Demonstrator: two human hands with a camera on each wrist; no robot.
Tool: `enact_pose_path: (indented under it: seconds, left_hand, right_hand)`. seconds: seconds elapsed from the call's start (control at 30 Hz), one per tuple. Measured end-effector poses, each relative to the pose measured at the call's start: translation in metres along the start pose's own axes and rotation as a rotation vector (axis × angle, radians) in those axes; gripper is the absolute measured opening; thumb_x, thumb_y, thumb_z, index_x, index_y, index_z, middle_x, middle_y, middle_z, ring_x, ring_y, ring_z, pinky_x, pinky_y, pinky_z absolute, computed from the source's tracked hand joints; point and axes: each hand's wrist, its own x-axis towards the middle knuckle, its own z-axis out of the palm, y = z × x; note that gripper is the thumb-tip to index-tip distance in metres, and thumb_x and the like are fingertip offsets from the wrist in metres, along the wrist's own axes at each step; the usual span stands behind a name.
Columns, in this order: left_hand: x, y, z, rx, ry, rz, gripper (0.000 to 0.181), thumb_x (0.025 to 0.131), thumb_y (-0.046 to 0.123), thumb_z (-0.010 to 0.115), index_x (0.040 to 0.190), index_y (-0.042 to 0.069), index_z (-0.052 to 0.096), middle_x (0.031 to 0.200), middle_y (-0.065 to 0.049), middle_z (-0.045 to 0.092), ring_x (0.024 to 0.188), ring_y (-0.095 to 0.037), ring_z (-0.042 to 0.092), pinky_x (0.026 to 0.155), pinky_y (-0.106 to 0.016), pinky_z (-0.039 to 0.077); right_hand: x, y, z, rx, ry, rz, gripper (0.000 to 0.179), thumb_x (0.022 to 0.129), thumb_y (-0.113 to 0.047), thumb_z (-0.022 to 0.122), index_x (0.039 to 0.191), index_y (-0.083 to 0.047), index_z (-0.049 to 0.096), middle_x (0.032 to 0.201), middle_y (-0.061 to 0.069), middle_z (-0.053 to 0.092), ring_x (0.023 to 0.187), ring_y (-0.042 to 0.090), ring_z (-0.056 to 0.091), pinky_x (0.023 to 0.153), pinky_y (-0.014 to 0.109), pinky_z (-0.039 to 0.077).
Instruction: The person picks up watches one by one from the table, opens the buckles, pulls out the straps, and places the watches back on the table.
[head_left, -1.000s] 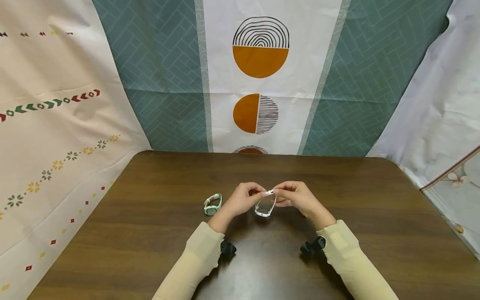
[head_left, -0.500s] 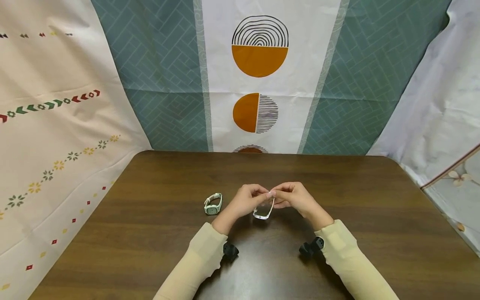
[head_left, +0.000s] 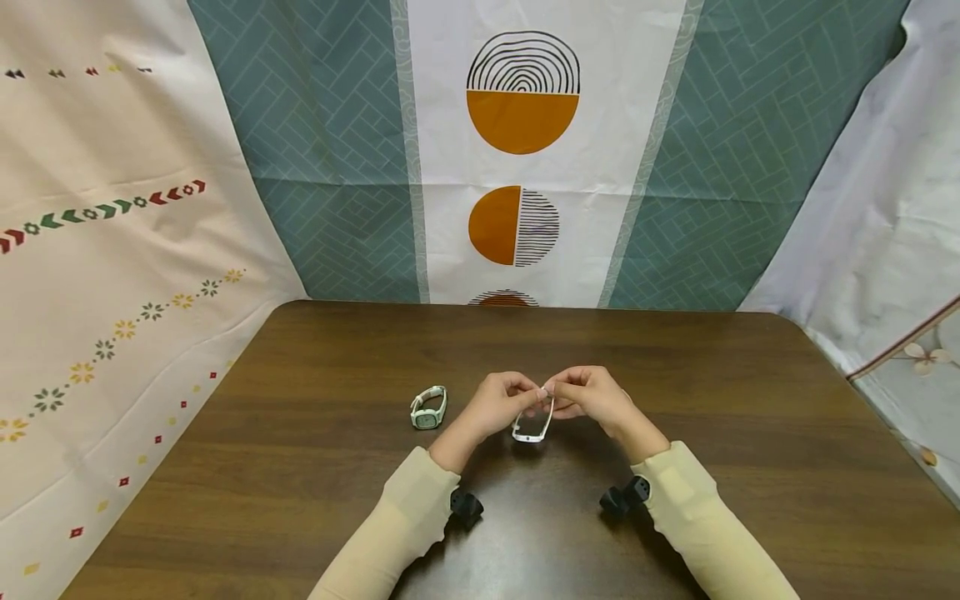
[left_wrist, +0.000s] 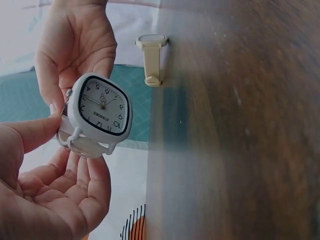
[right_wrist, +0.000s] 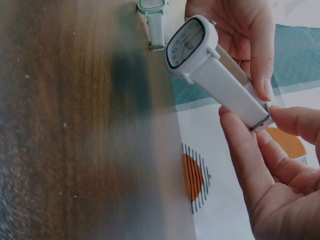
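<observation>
Closer together than a second ago, left hand [head_left: 491, 407] and right hand [head_left: 596, 398] pinch the white wristwatch [left_wrist: 103, 104] by its strap [right_wrist: 230, 92], seemingly above the brown wood-grain bench [head_left: 315, 475]; teal-and-white printed cloth [head_left: 337, 125] hangs behind.

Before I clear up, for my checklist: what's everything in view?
Brown wood-grain table: one, brown, centre
White rounded-square wristwatch: one, white, held at mid-table
Pale-green looped wristwatch: one, pale green, on the table, left of the white one
Geometric-print cloth: one, teal, white, orange, behind the table
Flower-print cloth: one, cream, left
White floral cloth: one, white, right
Black wrist cameras: two, black, one per wrist
Long sleeves: two, pale yellow, forearms
Left hand, right hand: one each, bare, holding the white wristwatch
</observation>
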Motion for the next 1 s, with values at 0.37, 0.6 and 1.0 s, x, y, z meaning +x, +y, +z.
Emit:
enact_pose_path:
  seconds: [0.37, 0.6, 1.0]
  left_hand:
    - [0.0002, 0.001, -0.0004, 0.03, 0.016, 0.01, 0.019, 0.089, 0.013, 0.065, 0.09, -0.006, 0.069, 0.077, -0.018, 0.07, 0.063, -0.013, 0.064, 0.057, -0.021, 0.049]
    - [0.0016, -0.0009, 0.0028, 0.017, 0.013, -0.002, 0.02, 0.088, 0.012, 0.066, 0.089, -0.007, 0.07, 0.071, -0.015, 0.068, 0.058, -0.007, 0.057, 0.051, -0.018, 0.042]
    - [-0.0006, 0.0007, 0.0024, -0.018, -0.019, 0.0, 0.021, 0.089, 0.011, 0.066, 0.09, -0.009, 0.07, 0.074, -0.02, 0.069, 0.056, -0.009, 0.054, 0.049, -0.017, 0.039]
  right_hand:
    - [0.0001, -0.0004, 0.0037, 0.07, -0.029, 0.006, 0.025, 0.096, -0.001, 0.046, 0.105, 0.021, 0.051, 0.083, 0.005, 0.067, 0.073, 0.012, 0.067, 0.07, 0.028, 0.057]
    - [-0.0011, 0.0, 0.002, 0.056, -0.039, 0.036, 0.026, 0.095, -0.002, 0.046, 0.107, 0.021, 0.052, 0.085, 0.006, 0.066, 0.074, 0.013, 0.067, 0.071, 0.028, 0.057]
    - [-0.0011, 0.0005, -0.0023, -0.007, -0.065, 0.015, 0.029, 0.092, -0.005, 0.054, 0.107, 0.02, 0.057, 0.087, 0.009, 0.068, 0.076, 0.016, 0.068, 0.072, 0.033, 0.058]
